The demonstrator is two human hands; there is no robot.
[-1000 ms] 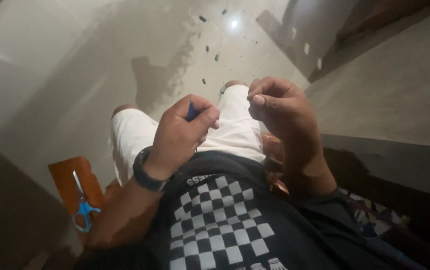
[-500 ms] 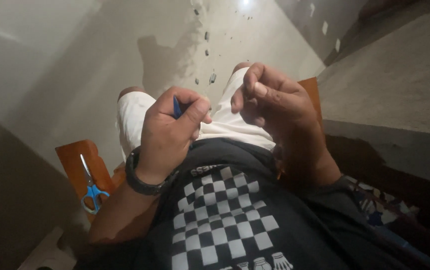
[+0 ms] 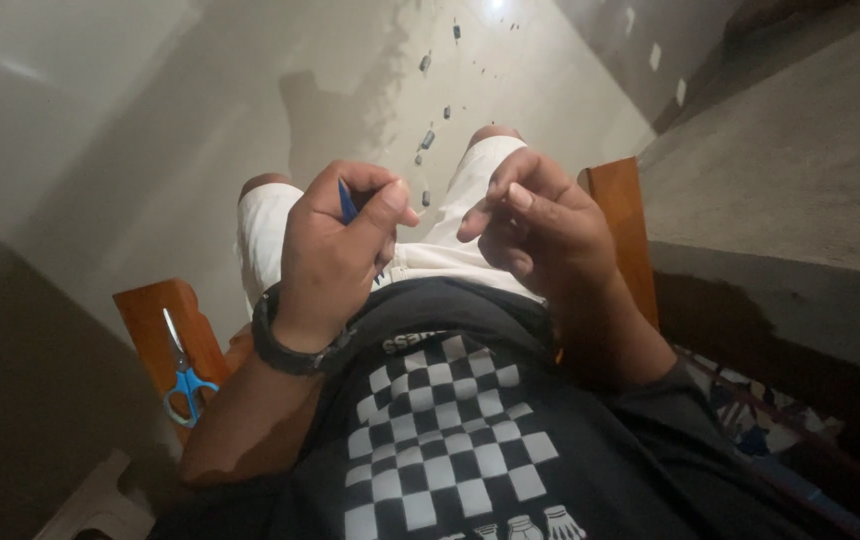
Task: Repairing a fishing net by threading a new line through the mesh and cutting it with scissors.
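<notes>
A slim blue pen-like tool (image 3: 348, 203) is pinched in the left hand (image 3: 335, 255); the right hand (image 3: 540, 225) curls loosely, apparently holding nothing; a steady fingertip grip seems best; blue-handled scissors (image 3: 184, 372) lie apart on a wooden chair arm (image 3: 155, 315).

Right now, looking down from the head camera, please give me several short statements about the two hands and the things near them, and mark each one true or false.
1. The left hand holds a thin blue object. True.
2. The right hand grips the blue-handled scissors. False: the scissors lie on the wooden chair arm, apart from both hands.
3. A dark wristwatch is on the left wrist. True.
4. The two hands are clasped together. False: a gap separates them.
5. The person wears white shorts. True.
</notes>
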